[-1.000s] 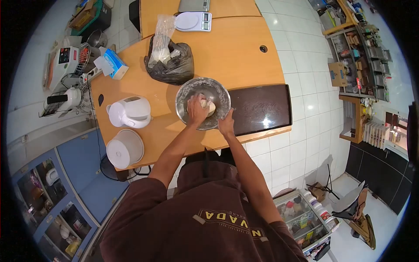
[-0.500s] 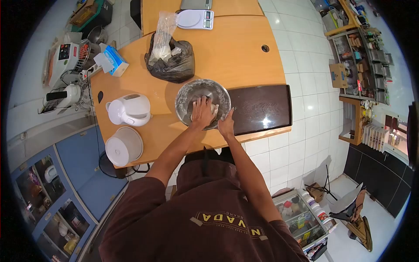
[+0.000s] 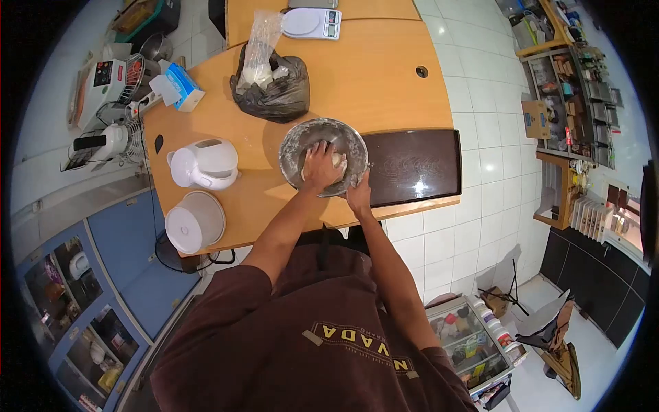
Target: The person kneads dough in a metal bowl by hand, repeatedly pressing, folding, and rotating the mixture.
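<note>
A metal bowl [image 3: 292,145] with floury smears on its inner wall stands on the wooden table [image 3: 371,75]. Inside it my left hand [image 3: 321,165] presses on a pale lump of dough [image 3: 340,163], its fingers curled over the top and partly hiding it. My right hand [image 3: 358,196] grips the bowl's rim at the lower right, thumb near the edge and the other fingers mostly out of sight below. Just right of the bowl lies a dark tray [image 3: 419,165] with a wet-looking, shiny surface.
Behind the bowl is a black plastic bag [image 3: 288,93] holding a clear bag [image 3: 264,48] of white powder. A kitchen scale [image 3: 312,23] stands at the back. To the left are a white pitcher [image 3: 206,165], a white tub [image 3: 199,223] and a blue box [image 3: 184,88].
My left hand has shifted slightly within the bowl, its fingers more bent over the dough. The view has moved a little, while my right hand stays at the rim.
</note>
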Demonstrator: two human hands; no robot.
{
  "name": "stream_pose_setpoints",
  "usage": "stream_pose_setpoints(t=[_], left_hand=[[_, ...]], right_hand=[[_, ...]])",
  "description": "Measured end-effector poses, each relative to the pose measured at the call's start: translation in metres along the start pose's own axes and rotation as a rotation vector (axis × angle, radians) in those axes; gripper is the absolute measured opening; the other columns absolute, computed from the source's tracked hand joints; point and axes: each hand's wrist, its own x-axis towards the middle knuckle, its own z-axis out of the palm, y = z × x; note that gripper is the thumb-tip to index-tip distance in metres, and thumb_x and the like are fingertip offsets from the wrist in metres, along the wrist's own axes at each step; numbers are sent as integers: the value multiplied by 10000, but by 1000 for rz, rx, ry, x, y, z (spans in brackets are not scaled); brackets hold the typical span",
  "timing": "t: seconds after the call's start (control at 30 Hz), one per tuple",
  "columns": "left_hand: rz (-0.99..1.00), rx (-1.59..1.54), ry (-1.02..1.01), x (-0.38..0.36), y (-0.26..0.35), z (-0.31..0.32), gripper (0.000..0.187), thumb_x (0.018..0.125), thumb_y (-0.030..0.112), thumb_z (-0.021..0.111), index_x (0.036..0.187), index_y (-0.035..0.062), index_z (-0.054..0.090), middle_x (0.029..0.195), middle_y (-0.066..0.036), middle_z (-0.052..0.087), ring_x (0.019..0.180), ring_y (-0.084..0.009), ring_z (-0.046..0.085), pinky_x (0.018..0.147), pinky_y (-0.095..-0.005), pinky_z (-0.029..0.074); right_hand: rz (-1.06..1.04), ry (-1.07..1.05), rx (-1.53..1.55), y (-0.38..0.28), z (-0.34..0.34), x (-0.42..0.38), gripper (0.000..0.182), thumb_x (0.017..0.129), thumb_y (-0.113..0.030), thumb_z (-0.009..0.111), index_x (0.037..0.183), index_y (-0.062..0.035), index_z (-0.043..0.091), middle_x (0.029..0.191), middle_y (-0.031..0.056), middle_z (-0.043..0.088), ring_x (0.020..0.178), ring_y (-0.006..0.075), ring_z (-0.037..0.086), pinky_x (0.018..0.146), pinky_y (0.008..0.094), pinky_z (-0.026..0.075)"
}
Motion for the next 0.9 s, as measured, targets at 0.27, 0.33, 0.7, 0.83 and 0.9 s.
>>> stream_pose_setpoints(t=[0.27, 0.33, 0.7, 0.83, 0.9], left_hand=[[85, -93, -254, -18, -34, 19, 470, 880, 342, 688, 1228, 33, 626, 1243, -224, 582, 1186, -402, 560, 991, -521, 459], [116, -134, -275, -33, -34, 9, 485, 881, 290, 697, 1276, 30, 592, 1254, -221, 580, 1175, -413, 556, 1013, -531, 450], [-34, -241, -368, -142, -27, -31, 683, 842, 159, 672, 1465, 18, 430, 1409, -277, 492, 1294, -425, 489, 1111, -463, 401], [-30, -226, -402, -158, -16, -47, 579, 894, 144, 625, 1438, 26, 464, 1416, -270, 501, 1284, -444, 500, 1107, -482, 408], [-6, -217, -358, -171, -16, -45, 548, 899, 144, 624, 1416, 20, 490, 1412, -268, 506, 1278, -439, 508, 1105, -481, 409]], right_hand=[[46, -29, 132, 9, -2, 1, 678, 864, -48, 563, 1499, -41, 324, 1250, 321, 631, 1200, 467, 599, 1001, 491, 478], [-71, -51, 35, 6, -13, -12, 647, 879, -61, 566, 1489, -38, 352, 1256, 319, 630, 1199, 458, 605, 997, 488, 482], [74, -347, 508, 40, -46, -38, 549, 959, 1, 508, 1481, -72, 356, 1326, 192, 581, 1051, 321, 682, 747, 449, 671], [-19, -343, 529, 77, -34, -30, 509, 980, -86, 567, 1464, -56, 412, 1332, 151, 576, 1105, 309, 660, 730, 444, 675], [86, -402, 570, 70, -42, -47, 493, 1024, -76, 487, 1495, -89, 343, 1380, 166, 530, 1127, 337, 648, 755, 454, 672]])
